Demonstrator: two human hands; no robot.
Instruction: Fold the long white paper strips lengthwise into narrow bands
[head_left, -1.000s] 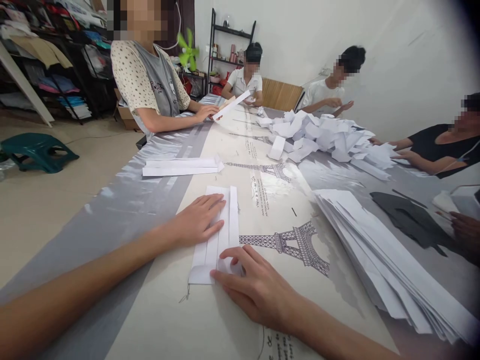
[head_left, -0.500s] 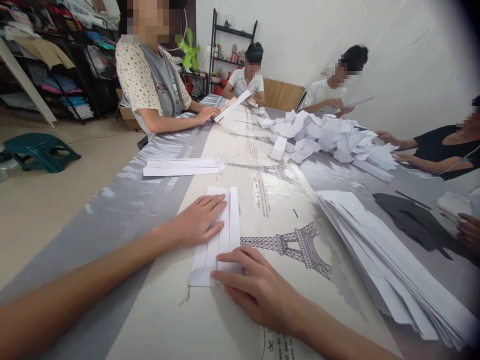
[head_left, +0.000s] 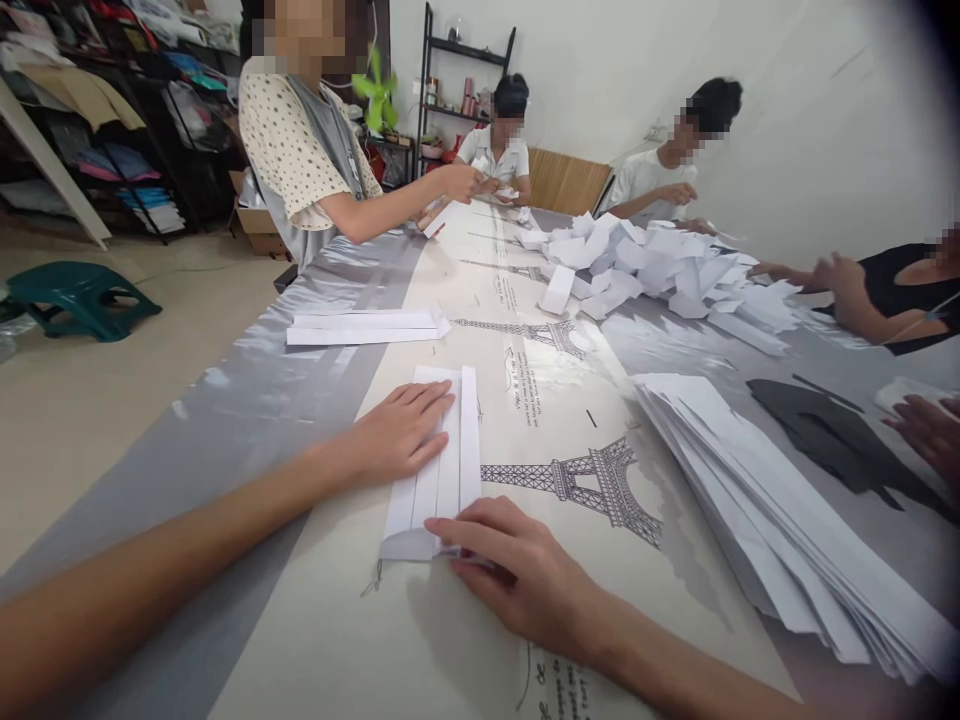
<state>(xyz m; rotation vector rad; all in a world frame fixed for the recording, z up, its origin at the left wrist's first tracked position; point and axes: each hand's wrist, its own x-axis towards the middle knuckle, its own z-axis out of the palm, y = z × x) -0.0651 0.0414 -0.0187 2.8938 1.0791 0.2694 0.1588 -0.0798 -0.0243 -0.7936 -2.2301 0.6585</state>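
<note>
A white folded paper (head_left: pixel 425 500) with long lengthwise creases lies in front of me, its near end folded over. My left hand (head_left: pixel 397 430) rests flat on its upper left part, fingers stretched out, pressing it to the table. At the near right corner, my right hand (head_left: pixel 517 560) pinches the paper's edge, index finger on top and the other fingers partly hidden beneath. Farther off, to the left, a folded strip stack (head_left: pixel 367 327) of white paper lies crosswise.
The table (head_left: pixel 262 430) has a cloth printed with Eiffel Towers. A fanned stack of long paper sheets (head_left: pixel 750 510) lies to the right, beyond it a dark grey cloth-like piece (head_left: pixel 832 430). A heap of folded papers (head_left: pixel 645 260) sits farther back. Several people work around the table; a green stool (head_left: pixel 82 300) stands left.
My right hand has shifted slightly at the near end, where the fold now lifts a little. My left hand stays put. The person at the back left has reached an arm across the table.
</note>
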